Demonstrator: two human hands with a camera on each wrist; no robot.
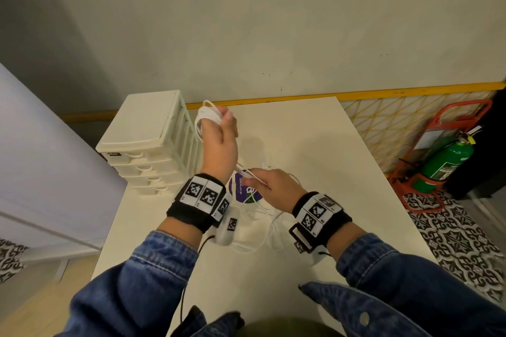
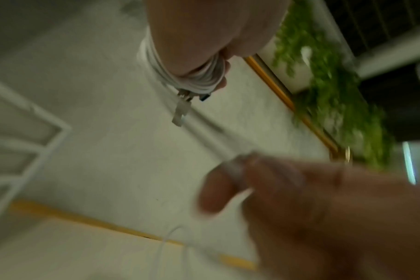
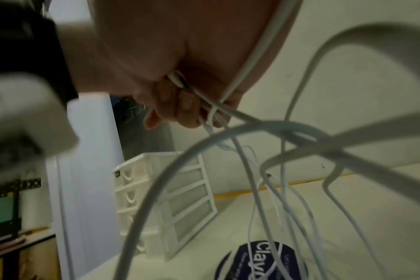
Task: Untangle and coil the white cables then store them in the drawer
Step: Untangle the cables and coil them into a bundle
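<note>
Denim sleeves (image 1: 153,268), white table (image 1: 342,161), grey wall (image 1: 273,22).

Readable text: one disc and a faint label

A dark round disc (image 3: 264,263) on the counter (image 1: 315,145) shows white letters "Clay", cut off by cables; its smaller print stays too blurred to read. A small dark label (image 1: 113,154) on the drawer unit (image 1: 142,128) is illegible.
</note>
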